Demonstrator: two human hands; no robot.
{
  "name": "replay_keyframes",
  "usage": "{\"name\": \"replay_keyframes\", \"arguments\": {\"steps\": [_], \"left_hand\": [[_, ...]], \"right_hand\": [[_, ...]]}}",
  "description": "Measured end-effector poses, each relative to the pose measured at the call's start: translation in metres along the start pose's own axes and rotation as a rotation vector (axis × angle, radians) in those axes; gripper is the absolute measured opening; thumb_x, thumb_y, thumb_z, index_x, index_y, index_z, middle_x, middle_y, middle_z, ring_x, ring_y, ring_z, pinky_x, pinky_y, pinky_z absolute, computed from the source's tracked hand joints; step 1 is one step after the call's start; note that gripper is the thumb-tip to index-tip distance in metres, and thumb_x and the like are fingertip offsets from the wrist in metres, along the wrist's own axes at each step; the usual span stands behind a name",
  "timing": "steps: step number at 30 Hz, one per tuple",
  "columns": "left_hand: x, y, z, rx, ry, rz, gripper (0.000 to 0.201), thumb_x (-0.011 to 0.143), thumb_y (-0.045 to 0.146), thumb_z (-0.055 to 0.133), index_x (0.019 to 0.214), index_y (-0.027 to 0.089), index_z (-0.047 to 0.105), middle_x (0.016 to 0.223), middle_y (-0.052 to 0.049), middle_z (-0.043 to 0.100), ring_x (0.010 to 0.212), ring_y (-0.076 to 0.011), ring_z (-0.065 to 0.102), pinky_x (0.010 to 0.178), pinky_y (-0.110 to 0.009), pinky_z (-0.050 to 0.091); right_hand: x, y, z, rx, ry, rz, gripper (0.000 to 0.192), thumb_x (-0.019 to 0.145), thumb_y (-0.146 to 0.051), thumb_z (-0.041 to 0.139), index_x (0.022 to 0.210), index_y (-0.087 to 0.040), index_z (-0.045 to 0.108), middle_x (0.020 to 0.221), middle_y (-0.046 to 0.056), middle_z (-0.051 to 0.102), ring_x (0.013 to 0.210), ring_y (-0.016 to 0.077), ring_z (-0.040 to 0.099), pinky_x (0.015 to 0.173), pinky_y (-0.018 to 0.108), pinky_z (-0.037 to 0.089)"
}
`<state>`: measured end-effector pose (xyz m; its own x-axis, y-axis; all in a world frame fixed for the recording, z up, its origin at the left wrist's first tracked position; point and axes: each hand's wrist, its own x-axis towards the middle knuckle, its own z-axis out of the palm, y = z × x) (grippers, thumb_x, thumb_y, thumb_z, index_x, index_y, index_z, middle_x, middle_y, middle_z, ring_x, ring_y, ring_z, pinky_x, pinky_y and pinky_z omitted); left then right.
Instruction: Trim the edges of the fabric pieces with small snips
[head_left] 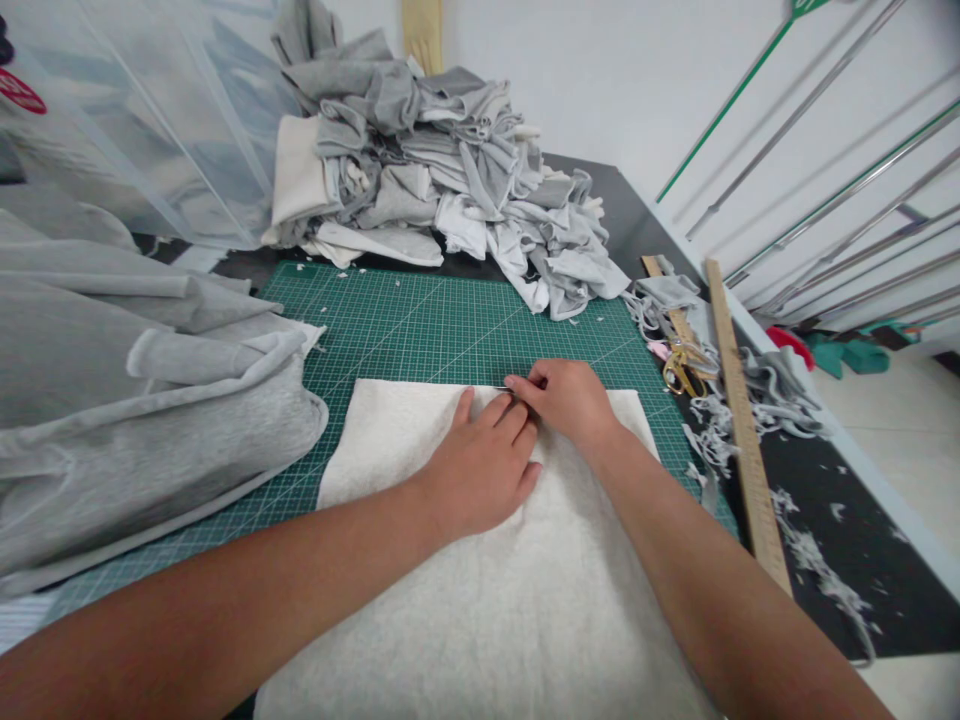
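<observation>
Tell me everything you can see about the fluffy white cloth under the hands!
The white cloth looks soft and fuzzy, like fleece, and is cream-white with no pattern. It lies flat on the green cutting mat, its far edge straight and its near part running out of the picture. The left hand presses flat on it near the far edge. The right hand pinches at that edge, holding something thin and dark that is too small to tell. A grey fabric heap lies just left of it.

The right hand [568, 398] covers whatever thin item its fingertips pinch at the white fabric [480, 590] edge. The fabric's near end and both forearms run off the bottom edge.
</observation>
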<state>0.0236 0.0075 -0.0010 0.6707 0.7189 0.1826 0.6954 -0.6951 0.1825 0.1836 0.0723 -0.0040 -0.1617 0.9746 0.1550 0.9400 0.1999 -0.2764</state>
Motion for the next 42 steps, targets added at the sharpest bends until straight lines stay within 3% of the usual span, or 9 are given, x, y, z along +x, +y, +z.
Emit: {"name": "replay_keyframes", "arguments": {"steps": [11, 20, 29, 42], "left_hand": [[-0.0005, -0.0001, 0.0009, -0.004, 0.006, -0.002, 0.046, 0.093, 0.039, 0.039, 0.129, 0.013, 0.048, 0.133, -0.013, 0.048, 0.128, -0.0296, 0.033, 0.107, -0.058, 0.022], [0.0002, 0.0006, 0.0002, 0.0, -0.004, -0.001, 0.045, 0.093, 0.039, 0.04, 0.129, 0.013, 0.047, 0.132, -0.013, 0.049, 0.127, -0.0304, 0.034, 0.107, -0.058, 0.021], [-0.0005, -0.0007, 0.0019, 0.001, 0.011, 0.0, 0.047, 0.093, 0.039, 0.039, 0.131, 0.012, 0.047, 0.135, -0.014, 0.046, 0.13, -0.0298, 0.031, 0.107, -0.057, 0.022], [-0.0033, 0.0067, -0.0028, 0.071, 0.006, -0.085, 0.046, 0.093, 0.042, 0.039, 0.125, 0.011, 0.052, 0.132, -0.017, 0.047, 0.124, -0.0344, 0.037, 0.101, -0.052, 0.03]], "right_hand": [[0.0002, -0.0035, -0.0009, -0.021, 0.022, 0.001, 0.042, 0.083, -0.056, 0.051, 0.061, -0.021, 0.06, 0.06, 0.002, 0.061, 0.056, 0.0142, 0.051, 0.051, 0.028, 0.029], [0.0003, -0.0051, -0.0006, -0.001, 0.049, -0.086, 0.039, 0.084, -0.052, 0.052, 0.062, -0.02, 0.06, 0.065, 0.002, 0.062, 0.061, 0.0142, 0.053, 0.057, 0.028, 0.032], [0.0043, -0.0007, -0.0005, 0.006, 0.019, 0.002, 0.038, 0.077, -0.055, 0.06, 0.059, -0.021, 0.058, 0.06, 0.0, 0.06, 0.055, 0.0129, 0.049, 0.051, 0.027, 0.028], [0.0037, 0.0011, -0.0003, 0.043, 0.039, -0.02, 0.042, 0.08, -0.056, 0.055, 0.06, -0.02, 0.06, 0.06, 0.001, 0.06, 0.055, 0.0128, 0.05, 0.052, 0.028, 0.03]]}}
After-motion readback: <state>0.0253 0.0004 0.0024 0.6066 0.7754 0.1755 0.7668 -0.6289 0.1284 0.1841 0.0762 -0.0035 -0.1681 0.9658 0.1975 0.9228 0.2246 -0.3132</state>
